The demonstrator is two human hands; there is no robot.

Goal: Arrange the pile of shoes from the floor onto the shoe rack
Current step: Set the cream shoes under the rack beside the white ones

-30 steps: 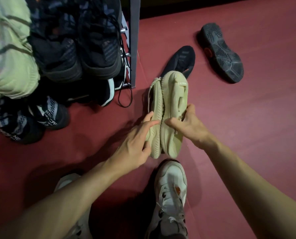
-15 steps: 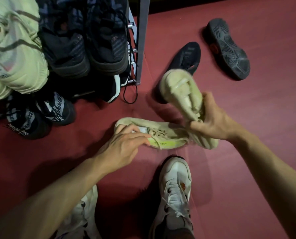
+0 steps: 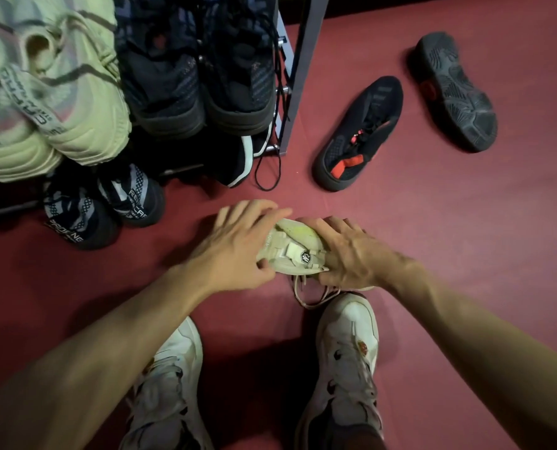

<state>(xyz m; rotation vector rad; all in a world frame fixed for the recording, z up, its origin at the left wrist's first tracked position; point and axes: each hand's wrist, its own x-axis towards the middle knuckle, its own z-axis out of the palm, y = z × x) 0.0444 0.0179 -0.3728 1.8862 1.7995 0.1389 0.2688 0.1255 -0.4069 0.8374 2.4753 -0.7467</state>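
Centre of frame: left hand (image 3: 235,245) and right hand (image 3: 351,254) curled around cream sneakers (image 3: 295,250) low over the red floor (image 3: 432,222). Upper left: shoe rack (image 3: 298,76) crammed with pale green sneakers (image 3: 59,92) and dark sneakers (image 3: 199,76). Upper right: two black shoes (image 3: 361,131) loose on floor.

Dark patterned shoe (image 3: 77,219) reads partly "PROFINE".

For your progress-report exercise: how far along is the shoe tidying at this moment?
Done: pale green knit sneakers and dark sneakers sit on the metal shoe rack. In hand: left hand and right hand grip cream lace-up sneakers. Left: an upright black sneaker and a sole-up black sneaker on the red floor.
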